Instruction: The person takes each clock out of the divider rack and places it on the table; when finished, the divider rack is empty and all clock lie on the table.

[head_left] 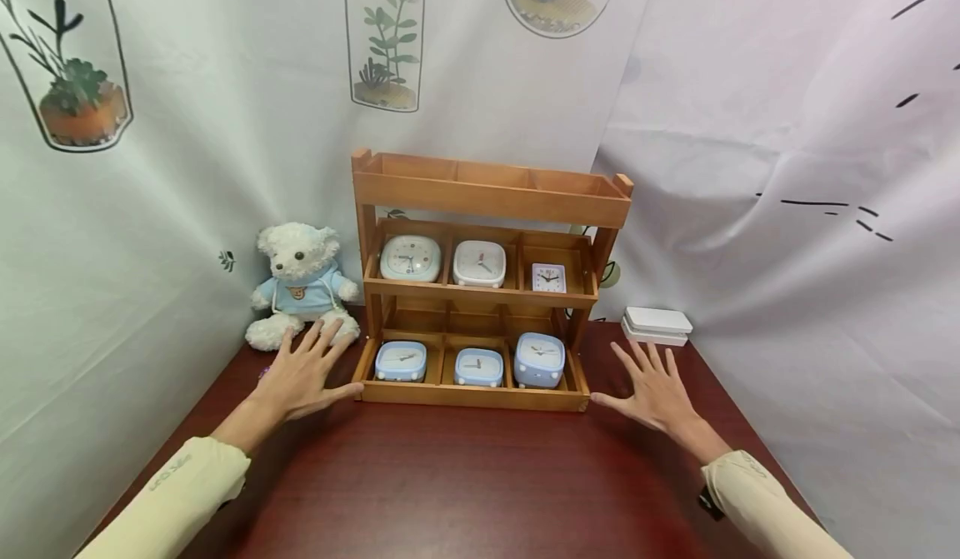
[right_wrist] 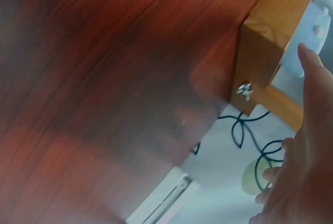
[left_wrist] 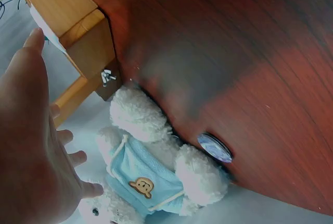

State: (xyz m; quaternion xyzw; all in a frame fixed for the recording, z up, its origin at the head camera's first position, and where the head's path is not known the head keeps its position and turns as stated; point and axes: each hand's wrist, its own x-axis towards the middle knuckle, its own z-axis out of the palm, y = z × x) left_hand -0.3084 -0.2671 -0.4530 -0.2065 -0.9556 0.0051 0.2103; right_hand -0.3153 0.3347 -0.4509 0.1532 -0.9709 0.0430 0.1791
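A three-tier wooden shelf (head_left: 491,195) stands at the back of the dark red table. In its bottom tier sit three blue alarm clocks, a left one (head_left: 401,362), a middle one (head_left: 478,367) and a taller right one (head_left: 539,361). The middle tier holds two larger pale clocks (head_left: 410,258) and a small square lilac clock (head_left: 549,278). My left hand (head_left: 302,378), fingers spread, is beside the shelf's lower left corner. Spread likewise, my right hand (head_left: 651,392) is by the lower right corner. Neither hand holds anything; whether the thumbs touch the wood I cannot tell.
A white teddy bear (head_left: 300,280) in a blue hoodie sits left of the shelf, with a small round purple-and-white object (left_wrist: 215,147) near it. White flat boxes (head_left: 657,326) lie at the right back. Printed cloth (head_left: 480,67) hangs behind the table (head_left: 450,476).
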